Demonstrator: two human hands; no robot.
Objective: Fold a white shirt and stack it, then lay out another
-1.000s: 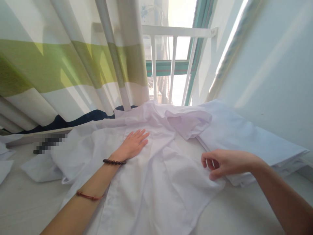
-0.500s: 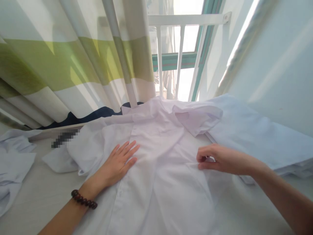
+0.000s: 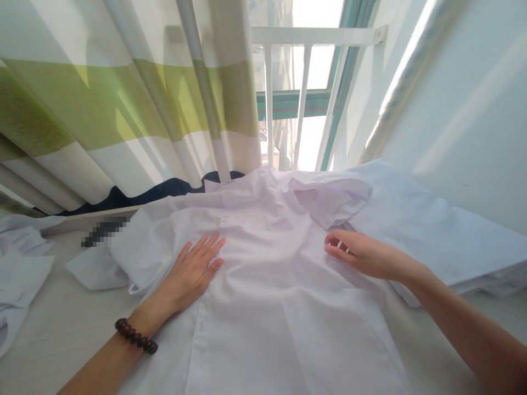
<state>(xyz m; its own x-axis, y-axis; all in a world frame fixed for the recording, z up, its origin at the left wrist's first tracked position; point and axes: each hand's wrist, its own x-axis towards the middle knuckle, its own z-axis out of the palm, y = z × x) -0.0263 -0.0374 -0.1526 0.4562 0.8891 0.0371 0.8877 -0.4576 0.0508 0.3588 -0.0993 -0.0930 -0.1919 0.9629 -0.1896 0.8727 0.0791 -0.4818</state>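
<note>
A white shirt point(image 3: 280, 307) lies spread out in front of me on a pale table point(image 3: 57, 323). My left hand point(image 3: 193, 269) lies flat on the shirt's left half, fingers stretched out and apart; a dark bead bracelet is round that wrist. My right hand point(image 3: 362, 253) rests on the shirt's right half with its fingers loosely curled against the cloth; whether it pinches the fabric I cannot tell. A turned-over sleeve or collar fold point(image 3: 329, 200) bunches just beyond the right hand.
A stack of folded white cloth point(image 3: 444, 230) lies at the right against the wall. More white cloth point(image 3: 20, 269) lies at the left edge. A striped green and white curtain point(image 3: 102, 109) hangs behind, beside a window with white bars point(image 3: 304, 82).
My left hand has slid back toward me and to the left along the shirt. My right hand let go of its pinch and moved up and left over the cloth, which now lies smoother.
</note>
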